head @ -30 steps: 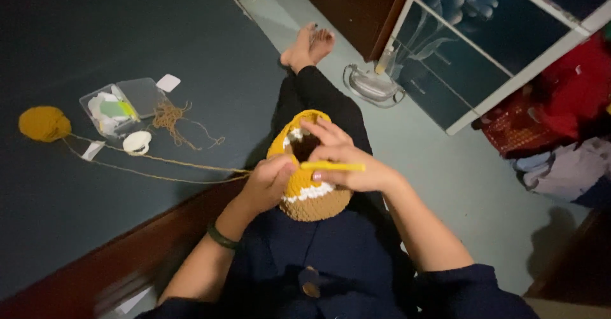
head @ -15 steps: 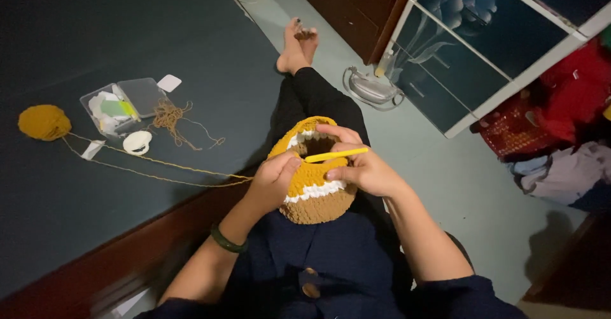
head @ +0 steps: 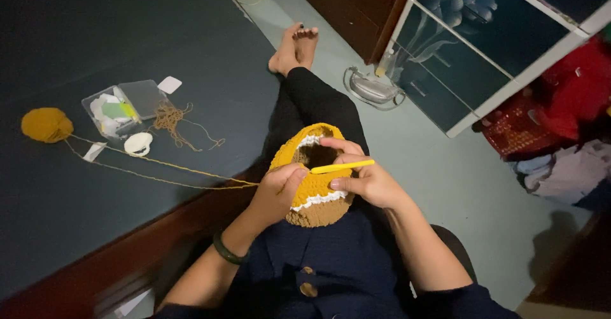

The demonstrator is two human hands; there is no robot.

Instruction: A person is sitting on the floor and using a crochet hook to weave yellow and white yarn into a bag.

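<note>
Head view, the only one we have, looks down at our lap, where the crochet piece (head: 312, 179) lies on our dark trousers. It is a round, open pouch of mustard yarn with a white band and a brown bottom part, and we take it as the landmark for all places.

Our left hand (head: 277, 195) closes on the left side of the crochet piece, with the thumb pressed on the mustard wall. Our right hand (head: 363, 179) is at the right side of it; its fingers curl narrowly over the rim and pinch a yellow crochet hook (head: 342, 166), which lies almost level across the opening and points to the left. So both hands are closed, one on the piece and one on the hook. On the left wrist we wear a dark green bracelet (head: 227, 252).

From the crochet piece a thin yarn strand (head: 159, 169) runs far to the left over the dark mat (head: 95, 26) to a mustard yarn ball (head: 46, 124). Left and above the piece, well apart from it, stands a clear plastic box (head: 121, 106) with small things inside, and just beside the box are a white tape roll (head: 137, 143) and a loose brown yarn tangle (head: 172, 118). Above the piece our bare feet (head: 294, 47) rest on the floor. To its upper right a small white fan (head: 372, 89) stands near a glass cabinet door (head: 484, 45).
</note>
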